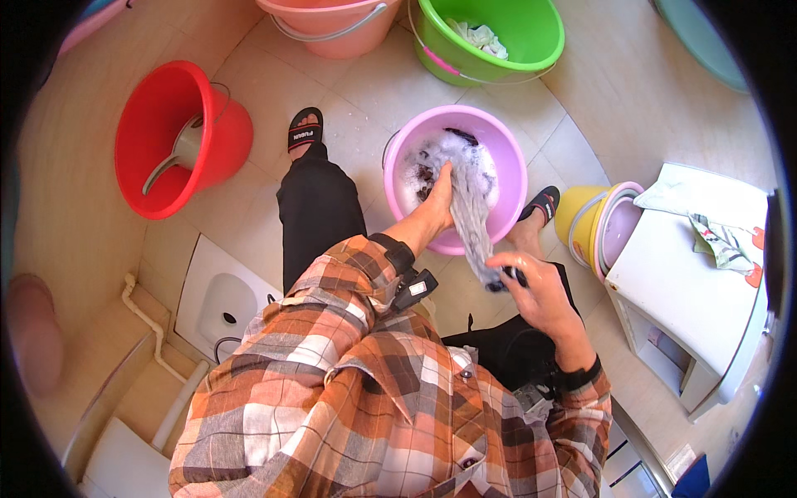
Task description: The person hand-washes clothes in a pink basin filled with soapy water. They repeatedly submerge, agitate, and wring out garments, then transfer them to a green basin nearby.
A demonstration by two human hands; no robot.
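A wet grey cloth [470, 208], covered in suds, runs from inside a lilac bucket [515, 187] over its near rim. My left hand [441, 196] is over the bucket with its thumb along the cloth; its other fingers are hidden behind the fabric. Outside the rim, my right hand [538, 292] grips the cloth's near end, where dark patches show at the fingers. White foam [411, 196] and dark fabric [424, 174] lie in the bucket.
A red bucket [240, 134] holding a dipper [187, 143] lies tipped at left. Pink [336, 31] and green [429, 62] buckets stand ahead. At right, nested buckets [576, 215] sit beside a white stool-like cabinet [679, 267]. A squat toilet [227, 299] is at lower left.
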